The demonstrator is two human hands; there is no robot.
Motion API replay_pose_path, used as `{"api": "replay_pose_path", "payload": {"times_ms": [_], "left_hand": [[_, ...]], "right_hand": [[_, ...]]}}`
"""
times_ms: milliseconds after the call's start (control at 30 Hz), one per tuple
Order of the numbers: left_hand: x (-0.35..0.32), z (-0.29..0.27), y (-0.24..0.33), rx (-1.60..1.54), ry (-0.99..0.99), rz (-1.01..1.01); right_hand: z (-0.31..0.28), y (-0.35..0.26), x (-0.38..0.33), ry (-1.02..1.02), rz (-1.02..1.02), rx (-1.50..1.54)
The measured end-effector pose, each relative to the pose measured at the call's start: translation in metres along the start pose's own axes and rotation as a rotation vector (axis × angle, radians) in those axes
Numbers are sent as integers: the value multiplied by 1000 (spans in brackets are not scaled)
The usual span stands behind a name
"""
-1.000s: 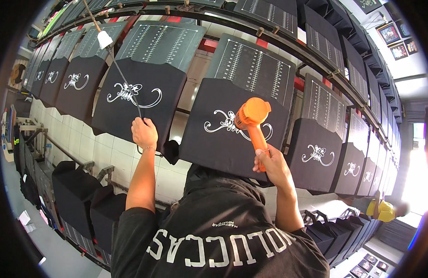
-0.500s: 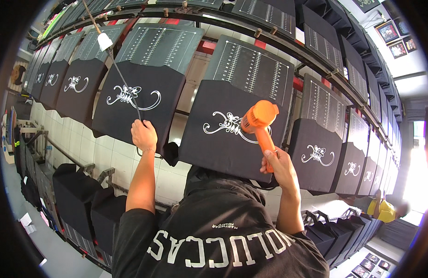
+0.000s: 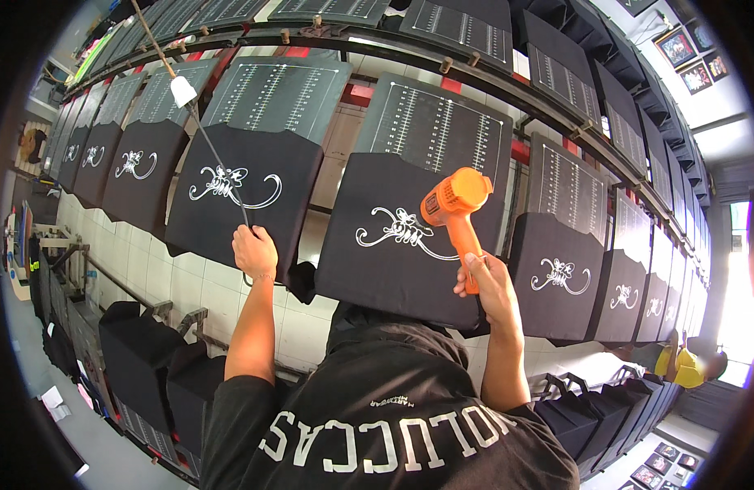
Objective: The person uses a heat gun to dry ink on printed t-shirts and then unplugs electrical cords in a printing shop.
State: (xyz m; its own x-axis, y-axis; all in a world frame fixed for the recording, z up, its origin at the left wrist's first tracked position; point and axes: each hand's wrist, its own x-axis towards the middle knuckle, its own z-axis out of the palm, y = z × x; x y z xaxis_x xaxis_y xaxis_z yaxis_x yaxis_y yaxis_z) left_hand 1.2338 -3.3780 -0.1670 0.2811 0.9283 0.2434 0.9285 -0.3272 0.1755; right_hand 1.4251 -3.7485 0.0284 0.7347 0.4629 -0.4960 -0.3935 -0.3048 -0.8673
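Note:
My right hand (image 3: 489, 284) is wrapped round the handle of an orange heat gun (image 3: 457, 204). The gun's barrel is over a black T-shirt (image 3: 385, 273) stretched on a board, with its nozzle end close to a white swirling print (image 3: 401, 227). Part of that print's right side is behind the gun. My left hand (image 3: 255, 251) is closed round a dark cord (image 3: 211, 145), which rises to a white connector (image 3: 182, 91) at the upper left. Beneath the cord lies another black shirt (image 3: 271, 224) with the same print.
Grey printing boards (image 3: 438, 118) with ruler marks carry black shirts in a row to both sides. A dark metal rail (image 3: 369, 41) runs behind them. More black-covered boards (image 3: 136, 347) stand at the lower left. A person in yellow (image 3: 685, 366) is at the far right.
The heat gun has shifted slightly over the shirt, so more of the print's right side shows. My left hand still grips the cord. The whole view has tilted a little.

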Motion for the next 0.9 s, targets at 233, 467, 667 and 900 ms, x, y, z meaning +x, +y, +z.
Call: {"api": "replay_pose_path", "payload": {"times_ms": [233,467,667,900], "left_hand": [[0,-1,1,16,23,29],[-1,-2,1,-9,16,21],[0,-2,2,-7,-1,7],[0,4,0,4,26,25]], "right_hand": [[-4,0,-3,73,-27,-39],[-10,0,-15,38,37,-24],[-5,-4,-28,30,86,-109],[5,9,-9,14,8,-34]]}}
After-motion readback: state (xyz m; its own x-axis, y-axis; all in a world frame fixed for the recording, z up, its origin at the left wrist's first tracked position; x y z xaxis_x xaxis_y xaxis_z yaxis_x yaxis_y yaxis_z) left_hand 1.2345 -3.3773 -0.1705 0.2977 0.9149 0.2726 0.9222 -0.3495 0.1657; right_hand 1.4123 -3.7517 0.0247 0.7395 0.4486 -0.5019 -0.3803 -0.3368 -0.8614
